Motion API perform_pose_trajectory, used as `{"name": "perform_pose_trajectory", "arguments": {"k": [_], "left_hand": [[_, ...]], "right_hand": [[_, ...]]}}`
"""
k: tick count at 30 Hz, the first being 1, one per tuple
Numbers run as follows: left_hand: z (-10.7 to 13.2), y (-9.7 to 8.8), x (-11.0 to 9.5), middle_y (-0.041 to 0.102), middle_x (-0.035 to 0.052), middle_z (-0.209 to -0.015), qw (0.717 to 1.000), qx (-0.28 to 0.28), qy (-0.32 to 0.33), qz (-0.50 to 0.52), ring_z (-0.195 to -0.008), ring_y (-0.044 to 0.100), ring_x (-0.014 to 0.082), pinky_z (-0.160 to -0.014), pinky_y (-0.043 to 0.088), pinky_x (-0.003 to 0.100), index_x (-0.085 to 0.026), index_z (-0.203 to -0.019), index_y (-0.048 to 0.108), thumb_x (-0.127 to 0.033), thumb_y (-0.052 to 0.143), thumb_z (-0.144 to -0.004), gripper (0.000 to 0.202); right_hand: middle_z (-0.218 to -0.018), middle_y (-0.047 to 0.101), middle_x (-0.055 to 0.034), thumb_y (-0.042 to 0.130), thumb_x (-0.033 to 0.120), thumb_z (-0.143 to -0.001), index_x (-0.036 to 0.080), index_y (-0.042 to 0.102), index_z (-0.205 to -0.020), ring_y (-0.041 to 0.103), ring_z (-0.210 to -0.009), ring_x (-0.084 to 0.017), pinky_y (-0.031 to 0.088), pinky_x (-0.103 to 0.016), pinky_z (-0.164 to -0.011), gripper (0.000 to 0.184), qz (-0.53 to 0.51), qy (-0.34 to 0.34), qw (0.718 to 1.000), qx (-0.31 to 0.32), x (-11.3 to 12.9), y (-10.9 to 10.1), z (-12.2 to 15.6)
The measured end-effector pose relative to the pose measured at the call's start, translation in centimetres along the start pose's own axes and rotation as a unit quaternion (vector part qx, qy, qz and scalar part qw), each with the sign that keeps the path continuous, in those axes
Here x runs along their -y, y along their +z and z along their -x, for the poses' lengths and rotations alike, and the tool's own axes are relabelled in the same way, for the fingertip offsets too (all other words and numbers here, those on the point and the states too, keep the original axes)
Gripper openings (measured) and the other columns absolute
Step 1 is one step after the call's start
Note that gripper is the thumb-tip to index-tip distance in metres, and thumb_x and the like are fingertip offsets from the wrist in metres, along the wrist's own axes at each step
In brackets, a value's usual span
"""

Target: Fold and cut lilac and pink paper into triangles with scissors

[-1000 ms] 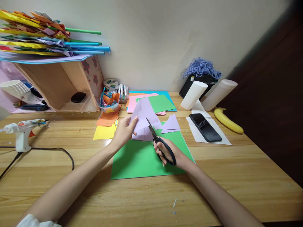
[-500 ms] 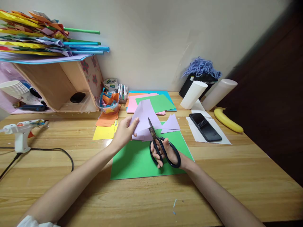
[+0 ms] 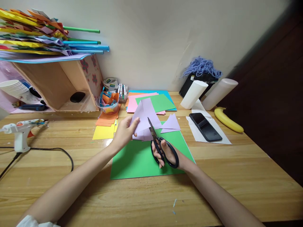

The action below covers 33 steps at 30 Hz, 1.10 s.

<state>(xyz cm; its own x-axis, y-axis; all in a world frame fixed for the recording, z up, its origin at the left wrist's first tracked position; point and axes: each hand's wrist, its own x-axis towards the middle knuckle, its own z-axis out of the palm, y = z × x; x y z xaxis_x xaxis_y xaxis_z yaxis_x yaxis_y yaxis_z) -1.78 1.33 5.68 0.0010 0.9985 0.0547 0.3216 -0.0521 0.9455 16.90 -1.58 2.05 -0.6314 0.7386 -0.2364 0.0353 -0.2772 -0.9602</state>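
Note:
My left hand (image 3: pixel 126 132) pinches a folded piece of lilac paper (image 3: pixel 146 112) by its left edge, thumb on top. In my right hand (image 3: pixel 163 153) is a pair of black-handled scissors (image 3: pixel 154 132), fingers through the loops. The blades point up and left, at the lower right part of the lilac paper; they look nearly closed. Whether they grip the paper I cannot tell. Below lies a green sheet (image 3: pixel 142 160), with more lilac paper partly hidden under the held piece. Cut lilac triangles (image 3: pixel 171 123) rest at its upper right.
A glue gun (image 3: pixel 22 134) with its cable stands left. Behind are orange and yellow sheets (image 3: pixel 104 131), a tub of scraps (image 3: pixel 109 105) and a coloured paper stack (image 3: pixel 158 102). To the right are a phone (image 3: pixel 205 126), a banana (image 3: pixel 228 119) and white rolls (image 3: pixel 194 94).
The scissor handles have drawn closer together as my right hand closes slightly. My left hand and the lilac paper have stayed almost in place.

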Motion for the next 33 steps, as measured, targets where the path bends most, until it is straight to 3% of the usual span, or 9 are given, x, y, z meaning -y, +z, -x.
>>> {"name": "perform_pose_trajectory", "arguments": {"k": [14,24,33], "left_hand": [[-0.2,0.0,0.3,0.045,-0.0065,-0.042,1.000,-0.001,-0.007,0.010,-0.030,0.038,0.0055,-0.028,0.027,0.013,-0.016,-0.076,0.050,-0.048,0.048,-0.081,0.033],[-0.7,0.3,1.9,0.040,-0.0078,-0.039,0.999,0.002,-0.033,-0.007,-0.028,0.037,0.0073,-0.025,0.028,0.016,-0.019,-0.064,0.043,-0.053,0.043,-0.082,0.038],[-0.3,0.6,1.3,0.037,-0.0084,-0.039,0.999,0.012,-0.045,-0.011,-0.028,0.038,0.0076,-0.024,0.028,0.016,-0.019,-0.063,0.042,-0.054,0.044,-0.080,0.039]], "right_hand": [[-0.049,0.038,0.0090,0.046,0.081,-0.056,0.019,0.041,-0.072,0.035,-0.032,-0.004,0.036,-0.018,-0.029,0.065,0.032,0.019,0.998,-0.060,0.9,0.4,-0.2],[-0.047,0.037,0.0092,0.044,0.081,-0.058,0.019,0.039,-0.070,0.034,-0.029,-0.003,0.034,-0.017,-0.026,0.063,0.072,0.030,0.994,-0.073,0.9,0.2,-0.2],[-0.047,0.039,0.0096,0.032,0.088,-0.053,0.018,0.041,-0.076,0.036,-0.030,-0.004,0.036,-0.018,-0.031,0.074,0.037,0.035,0.998,-0.041,0.4,0.2,-0.3]]}}
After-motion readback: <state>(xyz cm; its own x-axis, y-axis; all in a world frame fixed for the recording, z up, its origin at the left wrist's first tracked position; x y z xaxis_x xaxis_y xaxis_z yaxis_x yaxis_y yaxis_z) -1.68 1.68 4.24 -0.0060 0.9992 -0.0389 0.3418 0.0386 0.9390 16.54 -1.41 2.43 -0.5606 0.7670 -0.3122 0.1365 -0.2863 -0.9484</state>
